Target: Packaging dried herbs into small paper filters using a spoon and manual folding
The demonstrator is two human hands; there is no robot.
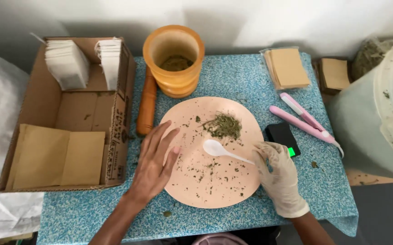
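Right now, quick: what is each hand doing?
Left hand: bare, open, fingers spread flat on the pink plate.
Right hand: gloved, pinching the handle of the white spoon.

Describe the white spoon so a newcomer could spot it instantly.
Start at the round pink plate on the blue speckled table. The white plastic spoon lies on it below the pile of dried green herbs, handle pinched by the gloved right hand; nothing else there is white.

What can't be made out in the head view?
- White bucket: cut off by the right edge; contents mostly out of view.
- Black device: partly behind the right hand; its green patch too small to tell.
- Mortar: its depth, contents shadowed.
- Spoon: handle end hidden in the glove.
- Left hand: palm hidden.
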